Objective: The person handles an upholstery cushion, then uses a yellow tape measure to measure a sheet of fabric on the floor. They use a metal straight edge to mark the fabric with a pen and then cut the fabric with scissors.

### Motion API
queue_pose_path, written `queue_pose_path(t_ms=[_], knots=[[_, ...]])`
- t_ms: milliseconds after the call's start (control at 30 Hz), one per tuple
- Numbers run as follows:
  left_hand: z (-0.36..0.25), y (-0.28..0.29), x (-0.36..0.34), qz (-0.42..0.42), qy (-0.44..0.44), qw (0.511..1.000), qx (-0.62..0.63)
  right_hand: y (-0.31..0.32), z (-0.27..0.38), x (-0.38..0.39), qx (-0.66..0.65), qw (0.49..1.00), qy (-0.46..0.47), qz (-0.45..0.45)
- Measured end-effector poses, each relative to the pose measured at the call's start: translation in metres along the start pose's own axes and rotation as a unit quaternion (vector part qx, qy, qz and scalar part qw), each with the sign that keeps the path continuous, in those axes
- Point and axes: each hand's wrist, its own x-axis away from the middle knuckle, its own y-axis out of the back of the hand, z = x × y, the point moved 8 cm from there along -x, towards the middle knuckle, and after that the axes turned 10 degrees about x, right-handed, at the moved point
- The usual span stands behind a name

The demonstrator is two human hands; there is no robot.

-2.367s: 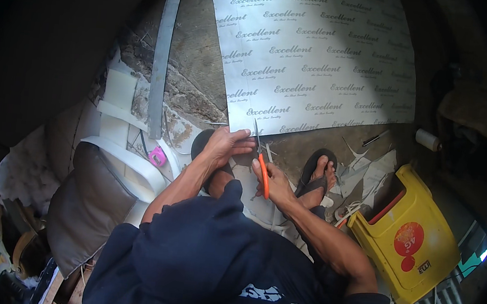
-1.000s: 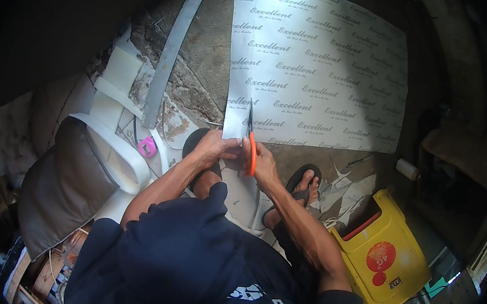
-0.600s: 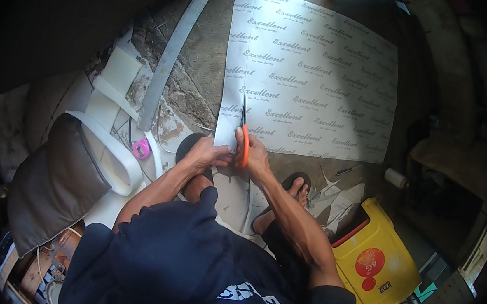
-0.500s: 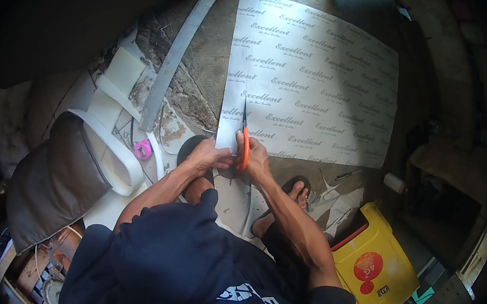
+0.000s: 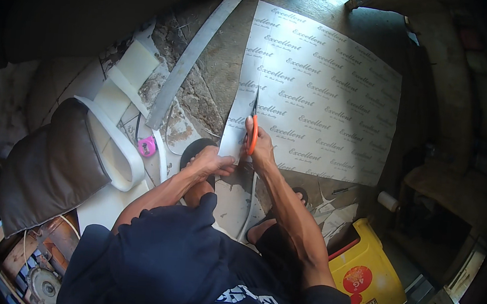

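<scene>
A large pale sheet (image 5: pixel 331 96) with rows of grey printed lettering lies on the floor ahead of me. My right hand (image 5: pixel 261 148) is closed round the orange handles of a pair of scissors (image 5: pixel 253 134). Their dark blades point away from me, along a line near the sheet's left edge, where a cut runs up from the near edge. My left hand (image 5: pixel 212 163) pinches the near corner of the narrow strip left of the cut. Part of the lower blade is hidden by the sheet.
Left of the sheet lie a long flat metal strip (image 5: pixel 198 48), a pink tape measure (image 5: pixel 146 147), white foam pieces (image 5: pixel 136 70) and a brown padded cushion (image 5: pixel 54 169). To the right are a white thread spool (image 5: pixel 387 201), scraps (image 5: pixel 339 220) and a yellow plastic container (image 5: pixel 371 281).
The scissors and my right hand have moved farther up the sheet, lengthening the cut. My left hand stays on the strip's near corner, now farther from the right hand. The whole view has shifted slightly.
</scene>
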Motion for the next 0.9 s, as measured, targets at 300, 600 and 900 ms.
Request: queue_pose_path(t_ms=[300,600,900], knots=[[0.003,0.007,0.007,-0.009,-0.025,0.999,0.023,-0.005,0.02,-0.014,-0.05,0.998,0.035,0.001],[0.001,0.009,0.01,-0.012,-0.023,0.999,0.027,-0.001,0.039,-0.03,-0.008,0.998,0.061,-0.013],[0.008,0.012,0.009,-0.011,-0.035,0.999,0.031,-0.002,0.054,-0.046,0.026,0.996,0.085,-0.021]])
